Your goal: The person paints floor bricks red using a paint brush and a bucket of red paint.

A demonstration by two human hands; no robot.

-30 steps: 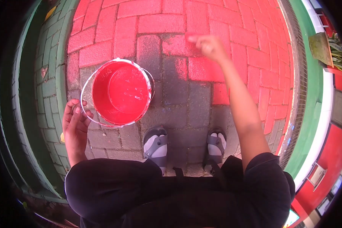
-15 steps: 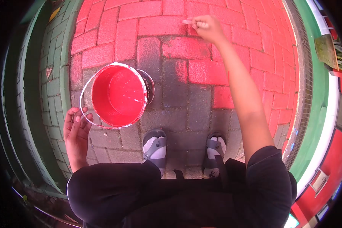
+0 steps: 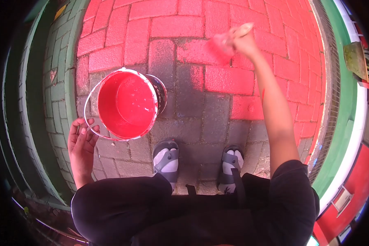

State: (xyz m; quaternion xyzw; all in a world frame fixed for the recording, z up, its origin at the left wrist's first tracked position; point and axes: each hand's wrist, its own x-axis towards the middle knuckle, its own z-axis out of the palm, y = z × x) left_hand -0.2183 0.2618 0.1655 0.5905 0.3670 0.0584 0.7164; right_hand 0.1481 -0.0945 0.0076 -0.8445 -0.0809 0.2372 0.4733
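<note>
My right hand [image 3: 241, 39] is closed round the handle of a paintbrush [image 3: 222, 46], slightly smeared by motion. Red bristles point left and down, overlapping a partly painted brick in this view. At lower left, my left hand [image 3: 83, 139] has its fingers curled on the wire handle of a paint bucket [image 3: 151, 119]. The bucket tilts so that its mouth faces me, and red paint [image 3: 127, 104] coats the inside. White smears mark its rim. Below the brush, the paving [image 3: 215, 117] goes from bright red to bare dark grey.
My sandalled feet [image 3: 167, 160] stand on grey bricks near the bucket. Green-painted paving and steps [image 3: 59, 88] run along the left. A drain grate [image 3: 331, 82] and a green strip [image 3: 344, 106] edge the right side, with a planter [image 3: 355, 61] beyond.
My right hand has moved right and slightly down, and its wrist has turned so the brush now shows with bristles to the left. The left hand and bucket stay nearly still.
</note>
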